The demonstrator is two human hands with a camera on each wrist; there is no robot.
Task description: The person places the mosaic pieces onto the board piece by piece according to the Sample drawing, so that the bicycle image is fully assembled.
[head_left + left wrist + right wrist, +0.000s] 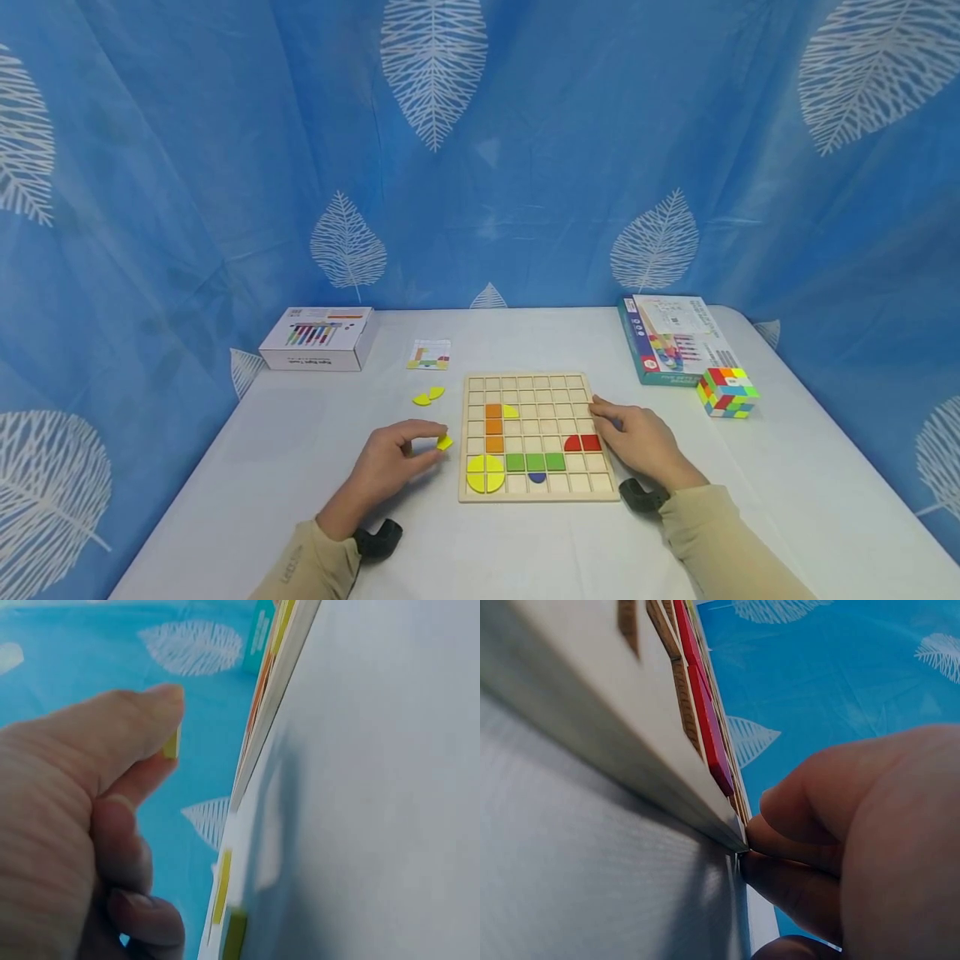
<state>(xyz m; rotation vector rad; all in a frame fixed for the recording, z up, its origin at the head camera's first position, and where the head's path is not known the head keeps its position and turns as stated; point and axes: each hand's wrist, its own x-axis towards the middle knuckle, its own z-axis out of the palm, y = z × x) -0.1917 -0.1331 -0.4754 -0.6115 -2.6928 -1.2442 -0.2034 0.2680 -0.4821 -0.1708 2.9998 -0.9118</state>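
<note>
My left hand (395,457) pinches a small yellow tile (445,442) between thumb and fingertips, a little left of the wooden grid board (525,502); the left wrist view shows the tile's edge. My right hand (641,435) rests its fingertips against the board's right edge, with the thumb apart from it in the right wrist view. On the board lie a yellow circle of quarter pieces (485,473), an orange column (493,427), a yellow quarter tile (510,411), a green row (535,462), a blue half-round (537,477) and red tiles (582,443).
Two loose yellow tiles (422,400) lie left of the board. Behind them is a pattern card (430,354). A white box (317,339) stands back left; a flat game box (675,337) and a colourful puzzle cube (727,392) sit back right. A blue curtain (525,208) hangs behind the table.
</note>
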